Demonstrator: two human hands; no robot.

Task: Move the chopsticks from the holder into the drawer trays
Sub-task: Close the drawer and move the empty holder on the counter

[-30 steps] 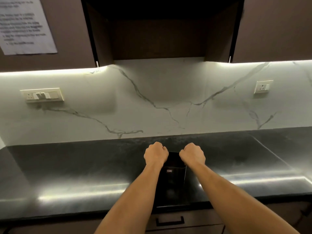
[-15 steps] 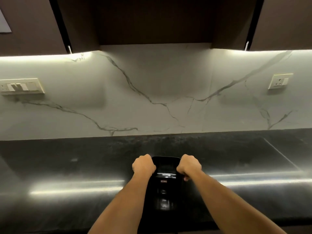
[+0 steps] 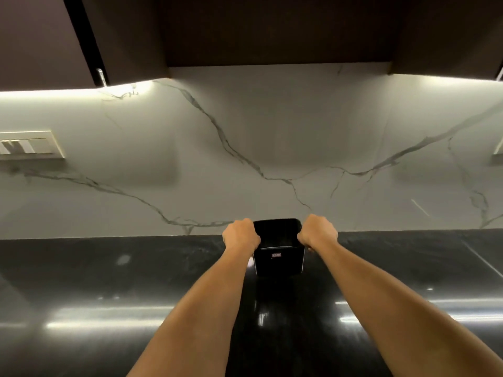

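Note:
A glossy black holder [image 3: 278, 257] with a small label on its front is held above the dark countertop [image 3: 109, 281], far out toward the marble wall. My left hand [image 3: 241, 235] grips its left rim and my right hand [image 3: 318, 232] grips its right rim, both fists curled tight. The holder's open top looks dark; I see no chopsticks in it. No drawer or tray is in view.
A white marble backsplash [image 3: 272, 148] with grey veins rises behind the counter. Dark upper cabinets [image 3: 245, 28] hang overhead with light strips beneath. A switch plate [image 3: 30, 145] sits on the wall at left and a socket edge [image 3: 498, 148] at right.
Both hands have carried the holder up and farther back toward the wall. The view has tilted upward, so the drawer front seen earlier at the bottom has left the frame.

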